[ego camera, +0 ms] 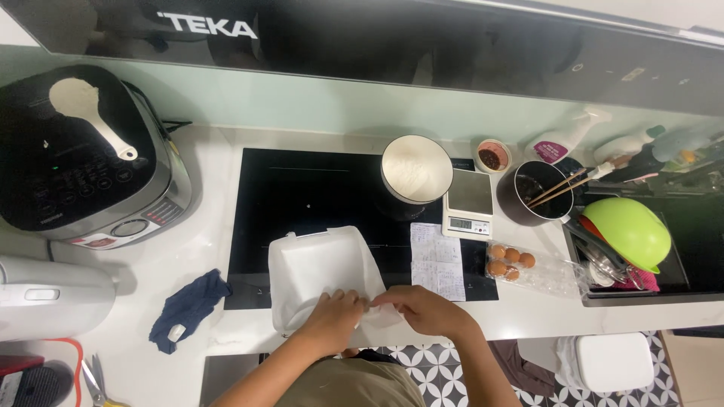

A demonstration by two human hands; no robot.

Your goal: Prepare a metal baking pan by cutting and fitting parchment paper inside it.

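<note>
A white plastic bag (320,267) lies on the front of the black cooktop (302,196) and the counter edge. My left hand (335,315) and my right hand (422,307) meet at the bag's near right corner, fingers pinching its folded edge. A handwritten paper sheet (437,260) lies just right of the bag. Behind it stand a round container of white powder (416,169) and a small kitchen scale (467,203).
A black multicooker with a white spoon (83,151) sits at the left, a dark blue cloth (188,305) near the front. Brown eggs in a clear bag (513,262), a pot with chopsticks (539,192) and a sink holding a green bowl (630,230) are at the right.
</note>
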